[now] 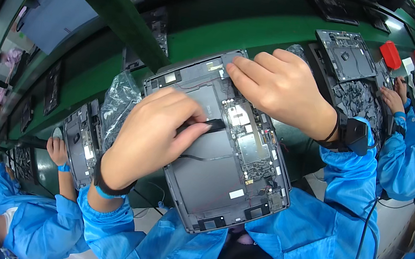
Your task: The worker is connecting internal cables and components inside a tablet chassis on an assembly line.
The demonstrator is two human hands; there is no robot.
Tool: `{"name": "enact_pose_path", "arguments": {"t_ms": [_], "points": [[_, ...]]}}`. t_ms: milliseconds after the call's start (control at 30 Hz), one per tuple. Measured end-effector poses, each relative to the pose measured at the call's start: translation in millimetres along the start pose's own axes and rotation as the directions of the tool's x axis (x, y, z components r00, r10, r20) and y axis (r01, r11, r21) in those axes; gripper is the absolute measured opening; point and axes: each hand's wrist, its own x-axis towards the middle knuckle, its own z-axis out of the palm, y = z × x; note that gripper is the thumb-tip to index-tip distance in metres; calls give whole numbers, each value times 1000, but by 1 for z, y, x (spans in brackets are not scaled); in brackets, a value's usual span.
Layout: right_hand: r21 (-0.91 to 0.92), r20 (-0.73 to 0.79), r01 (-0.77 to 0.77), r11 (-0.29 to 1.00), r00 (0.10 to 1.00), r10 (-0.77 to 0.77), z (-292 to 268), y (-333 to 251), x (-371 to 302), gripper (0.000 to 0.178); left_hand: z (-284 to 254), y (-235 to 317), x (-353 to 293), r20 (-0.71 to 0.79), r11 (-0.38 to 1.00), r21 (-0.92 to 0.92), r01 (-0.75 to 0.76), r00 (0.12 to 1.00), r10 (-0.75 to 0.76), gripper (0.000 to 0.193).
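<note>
An opened grey tablet or laptop chassis [205,183] lies tilted in front of me, its inside facing up. A circuit board [253,144] with silver shields runs along its right part. My left hand [156,130] is closed over the chassis's middle, thumb and fingers pinching a small dark piece [214,126] whose kind I cannot make out. A thin black cable [206,159] lies just below that hand. At the far edge, my right hand [283,87] has curled fingers, its fingertips gripping the chassis's upper corner.
Clear plastic wrap [119,105] lies left of the chassis on the green bench [206,27]. Other opened chassis [344,56] stand at the right, above a heap of dark small parts [359,101]. A green post [118,9] rises ahead. Co-workers in blue [43,223] work on both sides.
</note>
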Motion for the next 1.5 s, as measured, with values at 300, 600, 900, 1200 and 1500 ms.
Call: {"name": "enact_pose_path", "arguments": {"t_ms": [300, 600, 900, 1200, 1500], "points": [[81, -22, 45, 996, 999, -43, -6, -5, 7, 13, -2, 2, -11, 56, 962, -13, 272, 961, -271, 12], [506, -8, -88, 858, 994, 106, -57, -22, -53, 9, -9, -20, -37, -322, 931, -45, 363, 877, -358, 5], [318, 503, -588, 744, 770, 393, 48, 9, -149, 10, 103, -173, -185, -151, 681, -406, 609, 690, -707, 28], [343, 630, -681, 647, 678, 379, 52, -1, -163, 16, 106, -180, -221, -131, 571, -519, 636, 601, -788, 30], [429, 491, -805, 410, 589, 643, 36, -19, -143, 13, 55, -111, -134, -398, 751, -117, 650, 662, -635, 8]]}}
